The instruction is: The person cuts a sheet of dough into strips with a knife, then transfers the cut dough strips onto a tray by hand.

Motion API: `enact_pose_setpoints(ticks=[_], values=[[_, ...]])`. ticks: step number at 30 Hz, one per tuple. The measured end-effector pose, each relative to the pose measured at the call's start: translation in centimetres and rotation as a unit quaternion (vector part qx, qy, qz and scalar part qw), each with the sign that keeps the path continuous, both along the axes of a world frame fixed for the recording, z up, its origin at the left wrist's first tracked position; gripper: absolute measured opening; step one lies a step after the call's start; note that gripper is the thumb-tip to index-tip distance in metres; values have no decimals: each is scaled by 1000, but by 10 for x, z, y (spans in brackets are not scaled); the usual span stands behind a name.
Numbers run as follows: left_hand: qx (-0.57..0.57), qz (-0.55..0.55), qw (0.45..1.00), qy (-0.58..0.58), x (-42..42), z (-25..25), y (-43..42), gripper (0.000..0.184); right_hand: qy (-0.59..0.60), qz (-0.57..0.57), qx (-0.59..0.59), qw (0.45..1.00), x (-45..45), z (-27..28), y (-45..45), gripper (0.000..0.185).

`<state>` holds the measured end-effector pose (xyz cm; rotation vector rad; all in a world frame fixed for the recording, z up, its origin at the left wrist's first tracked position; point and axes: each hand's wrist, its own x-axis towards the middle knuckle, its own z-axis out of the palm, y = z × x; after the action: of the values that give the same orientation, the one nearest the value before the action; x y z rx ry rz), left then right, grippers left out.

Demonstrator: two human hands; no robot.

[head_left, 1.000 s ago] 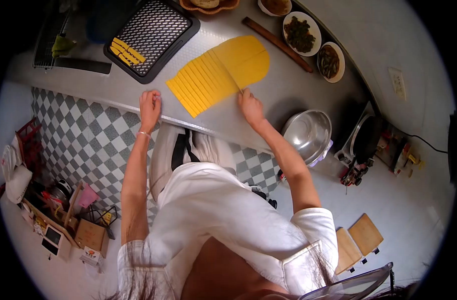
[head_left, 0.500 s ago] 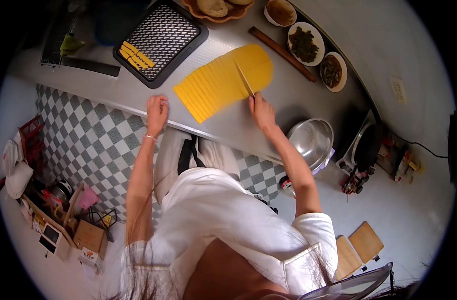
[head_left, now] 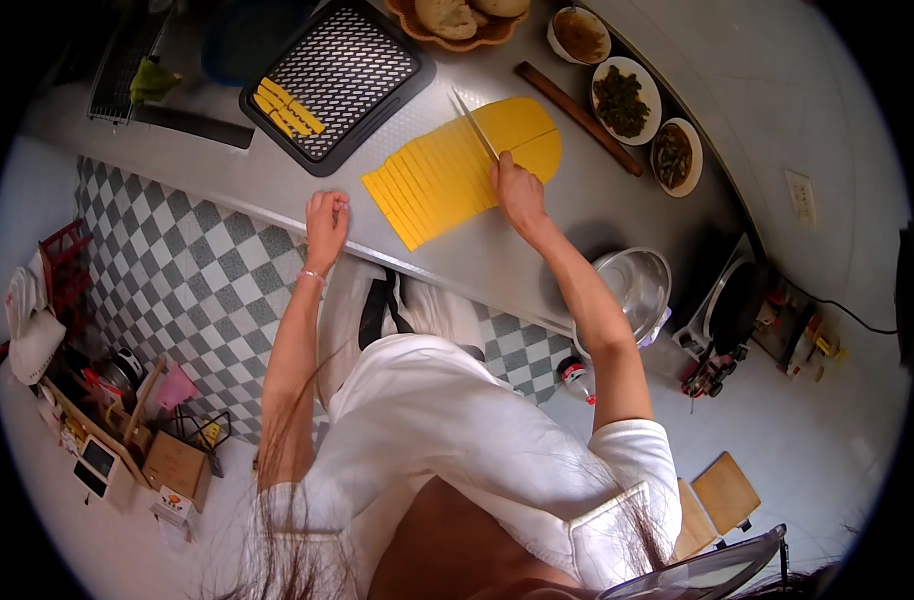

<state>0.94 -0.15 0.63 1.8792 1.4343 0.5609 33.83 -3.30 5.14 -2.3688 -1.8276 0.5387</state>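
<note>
A flat yellow dough sheet [head_left: 447, 165] lies on the metal counter, its left part cut into parallel strips, its rounded right end with a single line across it. My right hand [head_left: 520, 192] grips a knife [head_left: 477, 127] by its handle, the blade slanting up and left over the sheet. At the counter's front edge rests my left hand [head_left: 327, 217], fingers curled, with nothing visible in them. A black perforated tray [head_left: 339, 62] holds several yellow strips [head_left: 289, 107] at its lower left.
Beyond the sheet lies a wooden rolling pin [head_left: 577, 118], near bowls of food [head_left: 625, 98]. A steel bowl [head_left: 637, 285] stands right of my right forearm. At the top is a basket of bread [head_left: 457, 30]. A sink opening [head_left: 192, 125] is at the left.
The knife has swung over the sheet, its tip now past the far edge. The whole counter scene has shifted slightly right and down in view. My left hand keeps its place at the edge.
</note>
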Motion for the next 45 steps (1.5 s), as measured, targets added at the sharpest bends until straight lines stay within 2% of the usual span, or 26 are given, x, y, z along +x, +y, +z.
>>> enact_pose_setpoints(ticks=[25,28,34,37,45], values=[[-13,4,1000,-2,-1,-2,0,12,-6,12,1,1000,-4,-1,5,19],[-4,4,1000,-1,1,1,0,7,-6,8,-10,1000,-4,-2,6,21],[10,2,1000,4,1,2,1,7,-96,25,-37,994,-8,-19,9,13],[-3,1,1000,0,0,0,0,12,-101,14,-33,994,-10,-25,6,12],[-6,6,1000,-14,1,3,1,12,-81,24,-22,996,-1,-23,-2,18]])
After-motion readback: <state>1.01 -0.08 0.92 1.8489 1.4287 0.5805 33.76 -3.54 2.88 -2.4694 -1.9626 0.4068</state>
